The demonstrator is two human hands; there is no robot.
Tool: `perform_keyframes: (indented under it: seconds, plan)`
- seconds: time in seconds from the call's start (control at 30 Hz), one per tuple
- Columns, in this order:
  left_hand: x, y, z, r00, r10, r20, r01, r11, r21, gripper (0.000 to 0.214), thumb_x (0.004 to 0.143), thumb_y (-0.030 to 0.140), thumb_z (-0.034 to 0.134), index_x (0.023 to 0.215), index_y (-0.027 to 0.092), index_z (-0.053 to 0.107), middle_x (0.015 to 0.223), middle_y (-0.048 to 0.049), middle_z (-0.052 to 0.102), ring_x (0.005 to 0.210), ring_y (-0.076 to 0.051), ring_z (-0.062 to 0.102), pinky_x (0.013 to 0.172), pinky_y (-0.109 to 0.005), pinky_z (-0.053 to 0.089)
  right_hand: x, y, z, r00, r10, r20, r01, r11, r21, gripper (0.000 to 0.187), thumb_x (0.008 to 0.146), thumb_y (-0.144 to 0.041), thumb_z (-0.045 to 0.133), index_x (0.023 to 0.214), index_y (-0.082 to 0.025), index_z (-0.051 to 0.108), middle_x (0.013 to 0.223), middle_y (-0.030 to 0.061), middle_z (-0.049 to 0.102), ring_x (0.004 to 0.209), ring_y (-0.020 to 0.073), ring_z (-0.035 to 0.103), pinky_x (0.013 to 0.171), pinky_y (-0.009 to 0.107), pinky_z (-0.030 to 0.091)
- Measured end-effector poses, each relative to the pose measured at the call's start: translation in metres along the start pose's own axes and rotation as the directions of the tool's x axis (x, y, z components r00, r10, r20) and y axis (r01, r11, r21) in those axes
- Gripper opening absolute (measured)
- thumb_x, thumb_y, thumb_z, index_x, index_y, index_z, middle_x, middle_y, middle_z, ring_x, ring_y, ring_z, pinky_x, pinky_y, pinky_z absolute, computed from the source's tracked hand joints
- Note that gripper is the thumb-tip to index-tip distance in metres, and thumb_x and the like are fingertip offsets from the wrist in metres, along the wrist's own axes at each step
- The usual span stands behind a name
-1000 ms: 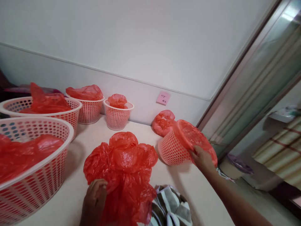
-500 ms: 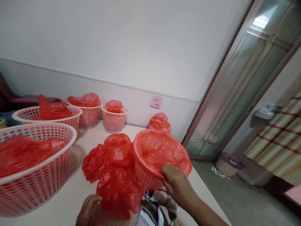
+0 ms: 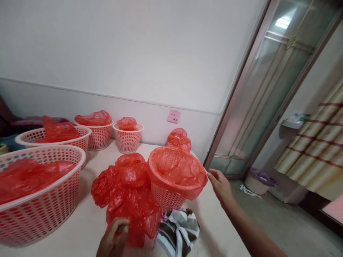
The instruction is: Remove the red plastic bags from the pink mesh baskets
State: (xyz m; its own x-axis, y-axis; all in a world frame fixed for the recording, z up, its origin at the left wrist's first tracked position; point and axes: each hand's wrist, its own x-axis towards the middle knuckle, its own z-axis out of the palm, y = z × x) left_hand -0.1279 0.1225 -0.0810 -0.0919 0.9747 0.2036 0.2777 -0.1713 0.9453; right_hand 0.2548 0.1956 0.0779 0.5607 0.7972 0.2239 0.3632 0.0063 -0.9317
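Head view, as I log it: small pink lined basket (image 3: 174, 178) upright on the table (image 3: 80, 221), a red bag fitted over its rim; loose red bag (image 3: 128, 192) touching its left side; four more baskets at left and rear, each holding red plastic. My right hand (image 3: 221, 185) hovers just beside the lined basket's rim, fingers spread, gripping nothing. My left hand (image 3: 114, 241) pinches the loose bag's lower edge.

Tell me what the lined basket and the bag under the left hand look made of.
Lined basket: rigid pink plastic, by its moulded grid of holes. Red bag, gripped by the left hand: thin glossy plastic film, crinkled and translucent.
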Motion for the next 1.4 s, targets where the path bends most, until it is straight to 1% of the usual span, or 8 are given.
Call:
perform_keyframes:
  seconds: [0.1, 0.2, 0.4, 0.63, 0.9, 1.07, 1.23, 1.4]
  plan:
    - [0.017, 0.049, 0.024, 0.984, -0.16, 0.085, 0.176, 0.954, -0.243, 0.041, 0.081, 0.058, 0.058, 0.095, 0.02, 0.064, 0.092, -0.0058, 0.07, 0.085, -0.022, 0.066, 0.081, -0.033, 0.053, -0.002, 0.014, 0.006, 0.959, 0.219, 0.177, -0.248, 0.955, 0.161, 0.03, 0.076, -0.043, 0.065, 0.094, -0.019, 0.063, 0.087, 0.0061, 0.069, 0.071, 0.0185, 0.065, 0.063, 0.031, 0.051]
    - [0.039, 0.088, 0.048, 0.938, -0.309, 0.155, 0.345, 0.805, -0.482, 0.053, 0.069, 0.06, 0.07, 0.097, 0.017, 0.061, 0.1, -0.0106, 0.068, 0.077, -0.021, 0.066, 0.072, -0.036, 0.055, -0.013, 0.016, 0.012, 0.851, 0.334, 0.406, -0.482, 0.804, 0.348, 0.025, 0.085, -0.04, 0.062, 0.096, -0.018, 0.064, 0.078, 0.0043, 0.071, 0.06, 0.0139, 0.065, 0.055, 0.025, 0.052]
    - [0.078, 0.127, 0.08, 0.893, -0.372, 0.252, 0.438, 0.592, -0.677, 0.043, 0.069, 0.048, 0.077, 0.093, 0.017, 0.06, 0.108, -0.0122, 0.061, 0.097, -0.023, 0.063, 0.079, -0.035, 0.053, -0.019, 0.013, 0.009, 0.752, 0.337, 0.566, -0.645, 0.55, 0.53, 0.015, 0.094, -0.017, 0.051, 0.103, -0.015, 0.062, 0.084, 0.0053, 0.076, 0.066, 0.0144, 0.071, 0.06, 0.026, 0.06]
    - [0.103, 0.136, 0.089, 0.894, -0.413, 0.173, 0.408, 0.59, -0.696, 0.035, 0.068, 0.045, 0.079, 0.079, 0.017, 0.06, 0.084, -0.0027, 0.06, 0.075, -0.013, 0.057, 0.071, -0.027, 0.048, -0.015, 0.024, 0.004, 0.768, 0.34, 0.542, -0.625, 0.582, 0.52, 0.011, 0.086, -0.009, 0.06, 0.096, -0.013, 0.063, 0.072, 0.0041, 0.072, 0.052, 0.0134, 0.066, 0.046, 0.022, 0.057]
    - [0.113, 0.149, 0.095, 0.901, -0.39, 0.189, 0.4, 0.583, -0.707, 0.028, 0.07, 0.03, 0.079, 0.068, 0.017, 0.054, 0.063, 0.0015, 0.057, 0.058, -0.008, 0.053, 0.063, -0.022, 0.046, -0.01, 0.032, 0.013, 0.889, 0.341, 0.305, -0.458, 0.666, 0.589, 0.025, 0.066, -0.015, 0.079, 0.072, -0.017, 0.055, 0.055, -0.0045, 0.06, 0.041, 0.0077, 0.052, 0.041, 0.018, 0.049]
    - [0.108, 0.148, 0.093, 0.901, -0.379, 0.209, 0.408, 0.583, -0.703, 0.029, 0.071, 0.032, 0.078, 0.073, 0.017, 0.052, 0.074, -0.0017, 0.061, 0.063, -0.01, 0.057, 0.064, -0.024, 0.049, -0.014, 0.024, 0.01, 0.921, 0.31, 0.237, -0.39, 0.727, 0.565, 0.041, 0.048, -0.026, 0.087, 0.062, -0.019, 0.049, 0.045, -0.0084, 0.049, 0.038, 0.0047, 0.042, 0.035, 0.015, 0.038]
    - [0.104, 0.145, 0.089, 0.91, -0.362, 0.202, 0.398, 0.626, -0.671, 0.034, 0.069, 0.037, 0.078, 0.071, 0.019, 0.049, 0.076, -0.0025, 0.06, 0.068, -0.012, 0.058, 0.066, -0.026, 0.049, -0.009, 0.01, 0.008, 0.973, 0.197, 0.122, -0.231, 0.859, 0.457, 0.034, 0.052, -0.035, 0.081, 0.066, -0.019, 0.055, 0.048, -0.0068, 0.052, 0.041, 0.0064, 0.043, 0.037, 0.017, 0.036]
    - [0.102, 0.144, 0.087, 0.928, -0.329, 0.173, 0.362, 0.693, -0.624, 0.04, 0.065, 0.043, 0.078, 0.067, 0.021, 0.045, 0.07, 0.0006, 0.056, 0.068, -0.013, 0.056, 0.064, -0.027, 0.048, -0.001, -0.005, 0.018, 0.999, -0.031, 0.02, 0.025, 0.96, 0.279, 0.029, 0.062, -0.042, 0.072, 0.071, -0.018, 0.058, 0.054, -0.0042, 0.055, 0.047, 0.0104, 0.046, 0.043, 0.022, 0.038]
